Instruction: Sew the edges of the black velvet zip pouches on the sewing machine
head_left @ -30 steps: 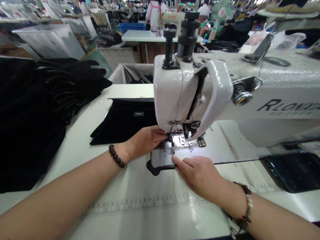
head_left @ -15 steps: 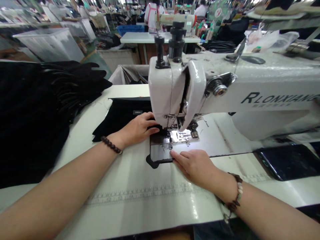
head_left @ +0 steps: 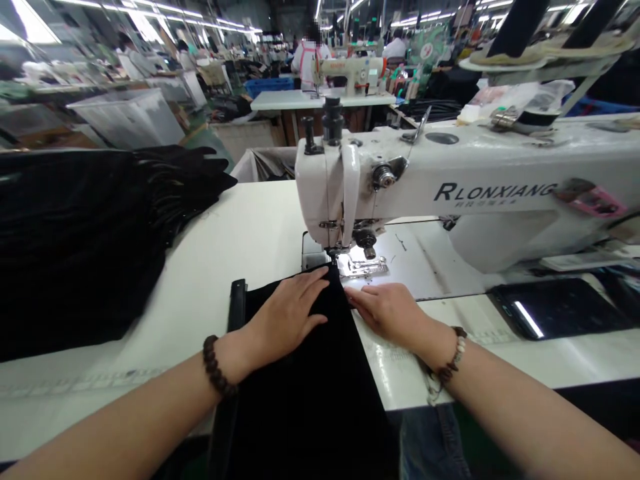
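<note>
A long piece of black fabric (head_left: 310, 393) lies under the needle area of a white sewing machine (head_left: 325, 193) and hangs over the table's front edge. Along its left side runs a stiff, darker black strip (head_left: 237, 303). My left hand (head_left: 280, 320) rests flat on the fabric, fingers stretched toward the presser foot (head_left: 334, 257) and thumb apart. At the fabric's right edge, my right hand (head_left: 385, 310) is closed, its thumb and index fingertips pinching at the border just in front of the foot. The fabric's lower end is out of frame.
A large pile of black pieces (head_left: 75, 247) covers the table's left side. On the right lies a dark phone (head_left: 560, 310). Behind stand a grey bin (head_left: 265, 163), another sewing table (head_left: 320, 100) and a person (head_left: 305, 60) in a pink-strapped apron.
The black piece with a small label behind the needle is out of sight. Black fabric now lies in front of the foot, under my left hand, which has moved nearer me. The view has tilted up.
</note>
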{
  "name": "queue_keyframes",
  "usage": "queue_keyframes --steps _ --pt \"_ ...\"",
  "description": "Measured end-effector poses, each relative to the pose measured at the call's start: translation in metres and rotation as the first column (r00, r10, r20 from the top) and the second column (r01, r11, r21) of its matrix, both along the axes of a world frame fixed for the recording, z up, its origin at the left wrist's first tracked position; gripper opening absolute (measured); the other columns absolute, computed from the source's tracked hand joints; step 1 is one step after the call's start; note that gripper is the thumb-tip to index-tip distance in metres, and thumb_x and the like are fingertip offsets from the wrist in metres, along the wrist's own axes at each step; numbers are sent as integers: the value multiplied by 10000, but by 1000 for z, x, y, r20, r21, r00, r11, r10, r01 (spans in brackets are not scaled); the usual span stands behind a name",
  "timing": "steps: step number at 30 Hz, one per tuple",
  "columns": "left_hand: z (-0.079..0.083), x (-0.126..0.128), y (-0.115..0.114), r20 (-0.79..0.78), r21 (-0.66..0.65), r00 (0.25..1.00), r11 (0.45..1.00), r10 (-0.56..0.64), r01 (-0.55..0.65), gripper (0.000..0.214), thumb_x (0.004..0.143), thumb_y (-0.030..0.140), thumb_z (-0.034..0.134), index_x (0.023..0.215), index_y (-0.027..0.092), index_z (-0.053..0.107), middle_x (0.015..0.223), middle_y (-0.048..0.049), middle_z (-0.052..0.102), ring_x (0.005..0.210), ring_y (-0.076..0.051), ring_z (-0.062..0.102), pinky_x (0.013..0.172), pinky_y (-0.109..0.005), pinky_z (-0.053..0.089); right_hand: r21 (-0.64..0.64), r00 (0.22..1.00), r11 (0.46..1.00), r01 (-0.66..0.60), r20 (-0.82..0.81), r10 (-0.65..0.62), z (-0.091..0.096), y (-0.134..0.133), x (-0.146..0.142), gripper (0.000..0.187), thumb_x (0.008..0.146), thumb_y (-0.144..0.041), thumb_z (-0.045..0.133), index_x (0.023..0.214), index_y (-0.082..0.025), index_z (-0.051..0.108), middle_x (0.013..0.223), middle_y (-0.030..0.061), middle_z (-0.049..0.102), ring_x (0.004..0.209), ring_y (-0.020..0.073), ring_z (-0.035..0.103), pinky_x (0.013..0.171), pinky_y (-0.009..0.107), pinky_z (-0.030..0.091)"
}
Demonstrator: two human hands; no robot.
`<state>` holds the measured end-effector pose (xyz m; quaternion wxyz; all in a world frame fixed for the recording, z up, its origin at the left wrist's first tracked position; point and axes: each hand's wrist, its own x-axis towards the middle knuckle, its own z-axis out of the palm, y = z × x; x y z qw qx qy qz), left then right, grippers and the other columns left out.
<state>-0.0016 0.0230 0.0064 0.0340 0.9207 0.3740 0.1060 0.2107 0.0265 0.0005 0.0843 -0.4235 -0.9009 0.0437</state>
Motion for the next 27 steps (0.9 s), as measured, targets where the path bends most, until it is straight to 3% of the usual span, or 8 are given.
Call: queue_keyframes --steps 5,13,17,19,21,23,25,27 --pt "-8 -5 4 -26 -62 993 992 -115 114 351 852 190 498 1201 158 470 1303 -89 457 1168 -272 418 925 -487 368 -3 1000 1000 -22 16 22 -3 -1 1 280 915 -266 351 1052 -181 580 683 15 635 538 115 519 478 261 200" --pt "0 -9 15 -115 -123 986 986 -122 108 362 864 260 501 1218 193 473 1328 -62 433 1214 -242 381 972 -446 333 -62 999 998 33 36 -31 -3 -1 -2 279 907 -260 360 1080 -195 569 754 40 657 594 140 565 492 261 248" --pt "22 3 -22 -220 -130 972 990 -84 56 595 782 483 563 1247 133 441 1401 -163 276 1268 -324 284 994 -524 280 -97 999 994 50 9 -49 14 -18 -1 258 861 -192 433 1084 -175 561 757 51 647 621 151 572 531 253 319" --pt "29 9 -54 -227 -117 966 989 -120 95 772 692 599 589 1270 122 405 1417 -204 195 1279 -376 227 978 -580 264 -218 989 974 63 -118 -91 27 -39 3 198 851 -177 443 970 -163 601 750 52 640 647 151 574 575 250 358" --pt "27 11 -84 -221 -107 955 978 -199 179 695 729 538 592 1251 111 421 1389 -201 277 1252 -365 298 955 -562 326 -441 937 897 6 -310 -159 38 -66 9 196 862 -192 431 779 -164 606 707 24 623 651 123 563 601 220 381" --pt "21 9 -106 -194 -72 953 972 -234 224 456 823 340 546 1209 111 460 1336 -168 392 1193 -314 412 925 -485 409 -682 888 727 -80 -380 -258 40 -93 16 230 852 -204 451 654 -164 561 591 -19 574 557 85 523 544 181 373" --pt "14 2 -117 -118 -34 967 974 -227 225 329 850 177 476 1171 107 487 1280 -144 472 1131 -266 488 893 -417 462 -812 854 576 -99 -366 -370 31 -117 21 258 840 -224 471 596 -158 524 516 -36 520 493 71 475 502 171 355" --pt "10 -4 -120 -14 -26 979 979 -201 201 298 855 138 437 1143 94 501 1220 -139 529 1085 -240 528 862 -383 494 -859 817 507 -74 -343 -463 14 -134 24 309 853 -275 452 572 -152 495 501 -33 486 476 70 442 484 179 339"
